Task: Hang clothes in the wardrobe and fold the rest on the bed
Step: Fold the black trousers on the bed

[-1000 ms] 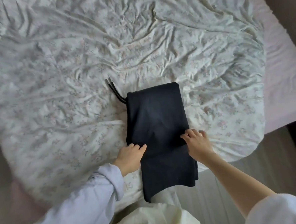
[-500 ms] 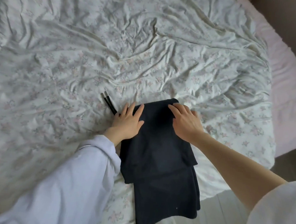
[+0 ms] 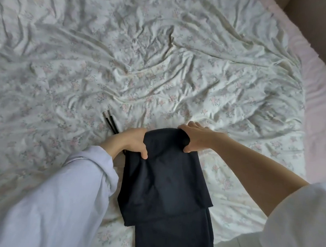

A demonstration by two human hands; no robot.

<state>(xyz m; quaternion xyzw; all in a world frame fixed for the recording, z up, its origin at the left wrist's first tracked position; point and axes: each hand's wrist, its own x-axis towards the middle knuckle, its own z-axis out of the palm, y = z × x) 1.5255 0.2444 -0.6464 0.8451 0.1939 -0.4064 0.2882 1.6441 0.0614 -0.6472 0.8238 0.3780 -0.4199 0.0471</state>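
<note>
Dark navy trousers lie folded on the bed, near its edge. The left hand and right hand, arms outstretched, each pinch the far folded edge, thumbs on top, fingers curled under.

No legible text, label, brand, number or sign appears on any surface in view. The bed cover carries only a faint floral print, and the dark garment is plain, with no readable mark.
</note>
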